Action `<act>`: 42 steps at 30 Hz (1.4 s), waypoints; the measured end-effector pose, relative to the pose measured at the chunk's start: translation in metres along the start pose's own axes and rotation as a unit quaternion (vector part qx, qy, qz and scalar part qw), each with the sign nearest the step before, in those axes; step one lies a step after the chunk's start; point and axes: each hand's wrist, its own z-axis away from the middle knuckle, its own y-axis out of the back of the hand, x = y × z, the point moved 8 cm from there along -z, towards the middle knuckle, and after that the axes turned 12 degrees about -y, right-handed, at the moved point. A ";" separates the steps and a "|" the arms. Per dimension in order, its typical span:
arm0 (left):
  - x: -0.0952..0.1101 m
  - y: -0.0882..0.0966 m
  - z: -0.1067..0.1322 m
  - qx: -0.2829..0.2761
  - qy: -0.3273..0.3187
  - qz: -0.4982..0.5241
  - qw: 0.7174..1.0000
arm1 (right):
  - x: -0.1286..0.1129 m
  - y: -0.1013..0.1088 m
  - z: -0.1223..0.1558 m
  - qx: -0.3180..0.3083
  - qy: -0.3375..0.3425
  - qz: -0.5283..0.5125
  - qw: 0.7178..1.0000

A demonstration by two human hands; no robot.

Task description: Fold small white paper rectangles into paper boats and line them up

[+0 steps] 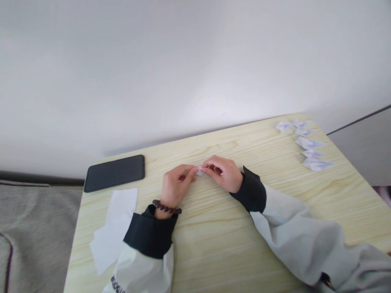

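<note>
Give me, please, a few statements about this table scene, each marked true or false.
1. The left hand and the right hand pinch one small paper piece between them. True.
2. The black phone lies right of both hands. False: it lies left of them.
3. A beaded bracelet sits on the left wrist. True.
4. The folded paper shapes lie under the phone. False: they lie in a row near the table's far right corner.

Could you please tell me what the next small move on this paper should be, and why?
Probably crease the fold firmly: the left hand and right hand both pinch the small paper piece, while folded pieces lie in a row on the table, far right.
</note>
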 end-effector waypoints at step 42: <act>-0.010 -0.008 0.004 -0.026 0.051 0.017 0.998 | 0.019 -0.004 -0.003 -0.040 -0.121 -0.102 0.987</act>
